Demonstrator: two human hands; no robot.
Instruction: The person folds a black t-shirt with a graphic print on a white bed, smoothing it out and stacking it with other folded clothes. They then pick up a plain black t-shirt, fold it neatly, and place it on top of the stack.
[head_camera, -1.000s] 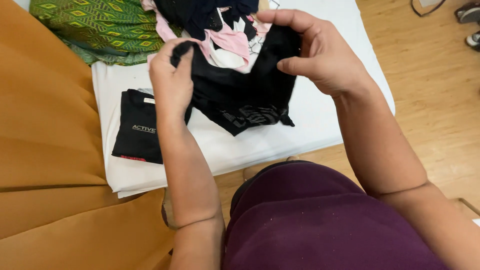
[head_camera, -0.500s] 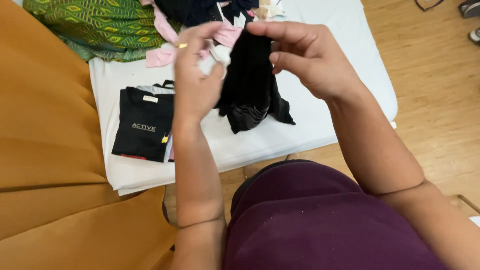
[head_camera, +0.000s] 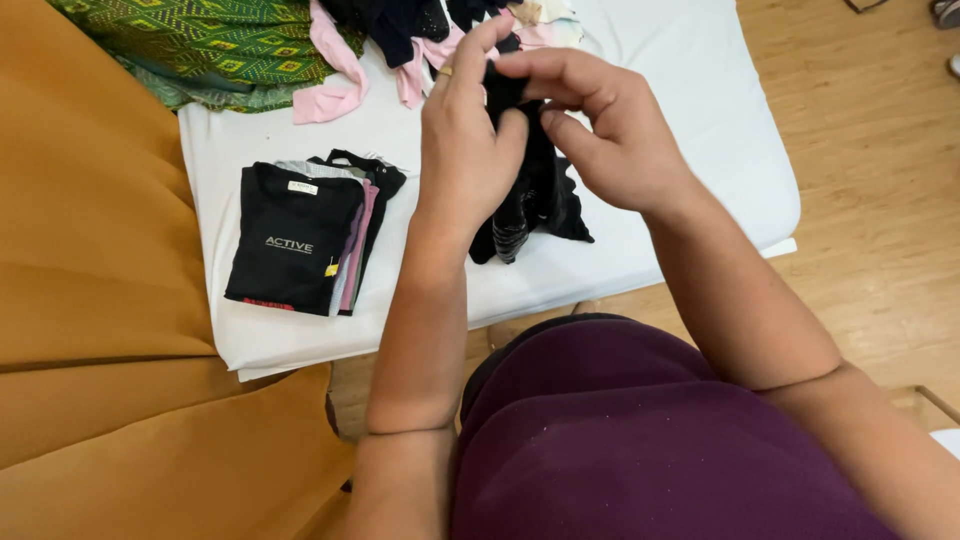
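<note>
1. black garment (head_camera: 530, 200): soft, light, limp cloth, bunched, hanging above the white table (head_camera: 700, 120).
2. left hand (head_camera: 465, 150): closed on its upper edge.
3. right hand (head_camera: 610, 135): fingertips pinching the same top edge; i judge that hem the best hold, since it sags anywhere else.
</note>
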